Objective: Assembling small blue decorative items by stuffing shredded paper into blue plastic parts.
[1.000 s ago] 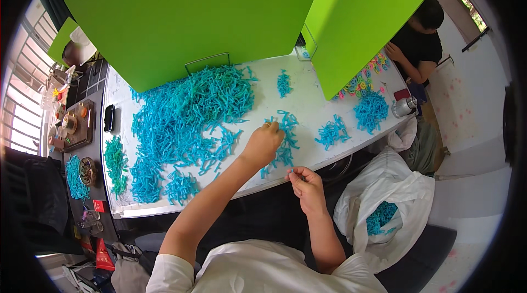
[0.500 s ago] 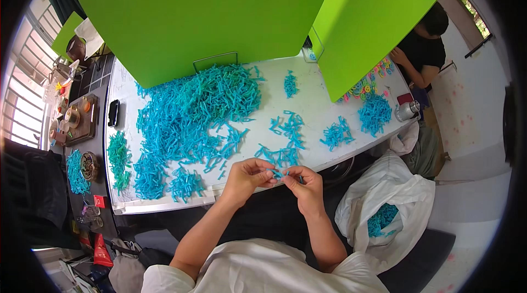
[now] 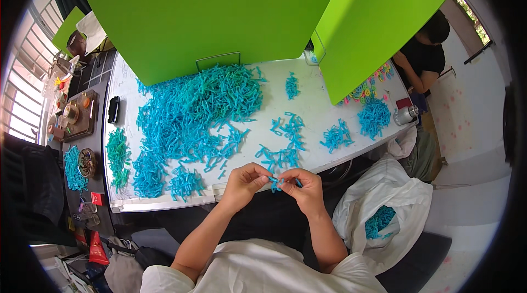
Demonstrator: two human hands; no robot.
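Just in front of the table's near edge, my left hand [image 3: 242,184] and my right hand [image 3: 303,187] meet, fingertips pinched together. Between them are small blue plastic pieces [image 3: 274,181], thin and stick-like; their exact shape is partly hidden by my fingers. One blue end pokes out beside my right fingers. Beyond my hands lies a loose group of the same blue pieces [image 3: 281,158]. A large heap of blue and teal pieces [image 3: 203,106] spreads over the white table [image 3: 258,123] to the left, with a smaller pile [image 3: 185,183] at the near edge.
Green divider panels [image 3: 214,13] stand along the table's back. A white sack [image 3: 351,199] with blue pieces inside is at my right. A metal cylinder [image 3: 406,114] sits at the right corner; a co-worker [image 3: 428,54] is beyond. A dark side table [image 3: 100,128] adjoins the left.
My fingers have shifted slightly on the small blue pieces, and more blue now shows below my fingertips. The piles have not changed; the view has tilted a little.
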